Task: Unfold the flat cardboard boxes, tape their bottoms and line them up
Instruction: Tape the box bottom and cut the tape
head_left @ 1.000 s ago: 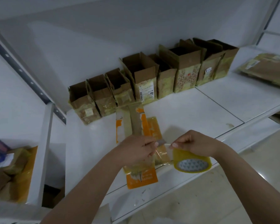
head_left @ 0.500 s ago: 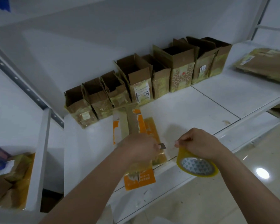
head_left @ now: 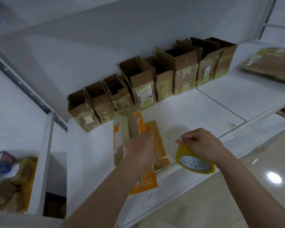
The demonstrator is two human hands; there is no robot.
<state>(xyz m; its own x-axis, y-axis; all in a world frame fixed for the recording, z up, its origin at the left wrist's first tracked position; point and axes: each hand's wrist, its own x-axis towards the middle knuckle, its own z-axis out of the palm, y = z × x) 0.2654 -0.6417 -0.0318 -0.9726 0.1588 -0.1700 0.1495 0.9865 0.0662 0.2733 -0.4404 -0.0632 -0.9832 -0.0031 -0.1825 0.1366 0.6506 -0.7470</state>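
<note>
An orange and brown cardboard box lies on the white shelf in front of me, bottom flaps facing up. My left hand presses down on its middle, fingers closed over the flaps; whether it still holds the small blade is hidden. My right hand grips a yellow roll of tape at the shelf's front edge, right of the box. Along the back wall stands a row of several opened brown boxes, tops open.
A pile of flat cardboard boxes lies at the far right of the shelf. A lower compartment on the left holds more flattened boxes. A white upright post separates it from the shelf. Glossy floor lies below right.
My hands have moved apart: the left went from the tape's end down onto the box, and the right drew the roll slightly right. The small blade seen earlier is out of sight.
</note>
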